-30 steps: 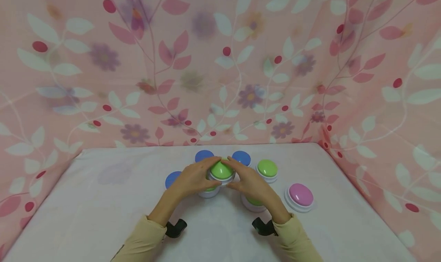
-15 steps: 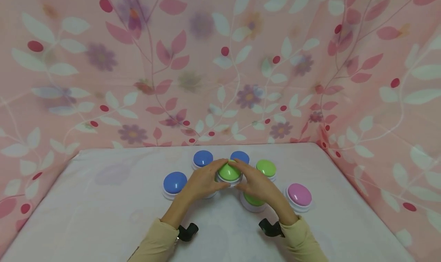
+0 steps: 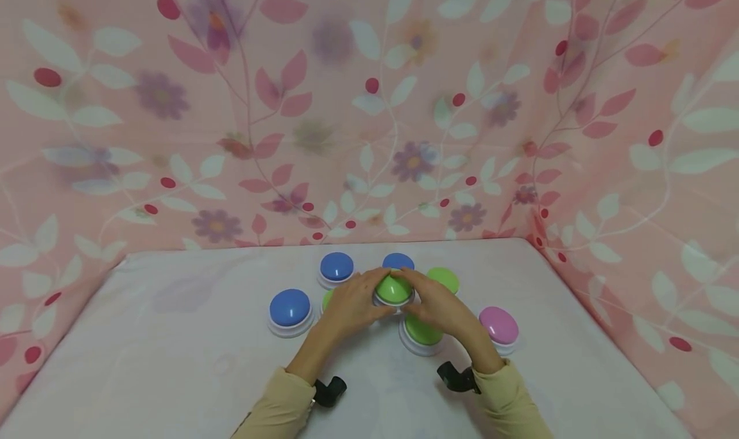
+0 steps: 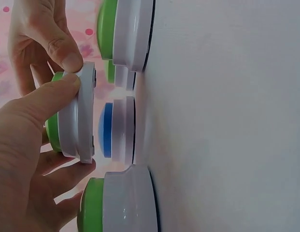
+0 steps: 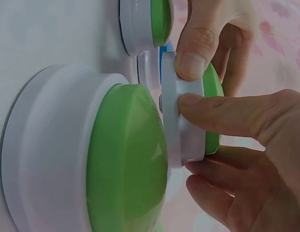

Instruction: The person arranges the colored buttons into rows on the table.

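Observation:
Both hands hold one green push button (image 3: 394, 289) with a round white base, raised off the table. My left hand (image 3: 355, 301) grips its left side, and my right hand (image 3: 435, 301) grips its right side. In the left wrist view, the left thumb presses the white base (image 4: 75, 116) near the other hand's thumb. A gap shows between that base and the blue button (image 4: 107, 129) on the table. Just below the right hand sits another green button (image 3: 423, 330), large in the right wrist view. A further green button (image 3: 326, 300) is mostly hidden behind the left hand.
Blue buttons stand at the left (image 3: 290, 309), back left (image 3: 337, 267) and back middle. A green button (image 3: 443, 280) sits behind the right hand, with a pink button (image 3: 499, 327) farther right. Floral cloth (image 3: 312, 105) hangs behind the white-covered table (image 3: 173, 349).
Both hands have carried the held green button to the right. The left blue button and part of the green one behind the left hand have come into sight. The head view has turned slightly right.

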Motion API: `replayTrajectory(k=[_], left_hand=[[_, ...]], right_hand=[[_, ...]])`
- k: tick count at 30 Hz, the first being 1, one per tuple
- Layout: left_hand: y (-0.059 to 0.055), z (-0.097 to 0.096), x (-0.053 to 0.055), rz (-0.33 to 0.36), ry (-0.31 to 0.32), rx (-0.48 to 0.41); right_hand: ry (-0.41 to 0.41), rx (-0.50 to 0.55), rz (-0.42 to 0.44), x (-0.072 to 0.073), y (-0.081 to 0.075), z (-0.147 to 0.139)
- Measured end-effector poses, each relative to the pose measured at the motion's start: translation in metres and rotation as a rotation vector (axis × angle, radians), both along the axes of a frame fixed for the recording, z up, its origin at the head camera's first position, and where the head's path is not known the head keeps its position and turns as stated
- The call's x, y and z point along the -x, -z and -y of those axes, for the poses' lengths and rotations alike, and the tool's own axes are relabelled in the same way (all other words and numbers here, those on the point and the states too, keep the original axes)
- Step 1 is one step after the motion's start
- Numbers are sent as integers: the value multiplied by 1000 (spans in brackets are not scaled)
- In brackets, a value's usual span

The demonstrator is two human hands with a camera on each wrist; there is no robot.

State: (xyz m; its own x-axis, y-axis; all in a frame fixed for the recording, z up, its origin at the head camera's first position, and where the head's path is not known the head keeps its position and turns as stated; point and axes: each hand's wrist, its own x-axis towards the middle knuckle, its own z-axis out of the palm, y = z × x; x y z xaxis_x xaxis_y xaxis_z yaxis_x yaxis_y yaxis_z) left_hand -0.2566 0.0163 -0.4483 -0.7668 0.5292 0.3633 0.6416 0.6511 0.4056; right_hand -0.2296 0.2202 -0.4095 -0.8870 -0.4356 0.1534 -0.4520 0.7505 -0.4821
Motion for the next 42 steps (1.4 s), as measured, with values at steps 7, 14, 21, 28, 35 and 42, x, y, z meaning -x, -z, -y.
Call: replayTrajectory(k=[7, 14, 21, 28, 35, 42], left_hand=[[4, -3, 2, 17, -16, 49], [6, -2, 6, 29, -28, 61], [4, -1, 8, 13, -37, 92], [4, -1, 7, -4, -39, 139], [6, -1, 6, 50, -33, 165], [9, -1, 7, 91, -33, 177]], right_hand=[[11, -11, 40, 3, 5, -1], [-1, -50, 33, 7, 5, 2], [-4, -65, 17, 7, 4, 5], [-15, -79, 27, 4, 3, 10], [-26, -101, 77, 6, 8, 9], [-18, -78, 103, 7, 14, 11]])
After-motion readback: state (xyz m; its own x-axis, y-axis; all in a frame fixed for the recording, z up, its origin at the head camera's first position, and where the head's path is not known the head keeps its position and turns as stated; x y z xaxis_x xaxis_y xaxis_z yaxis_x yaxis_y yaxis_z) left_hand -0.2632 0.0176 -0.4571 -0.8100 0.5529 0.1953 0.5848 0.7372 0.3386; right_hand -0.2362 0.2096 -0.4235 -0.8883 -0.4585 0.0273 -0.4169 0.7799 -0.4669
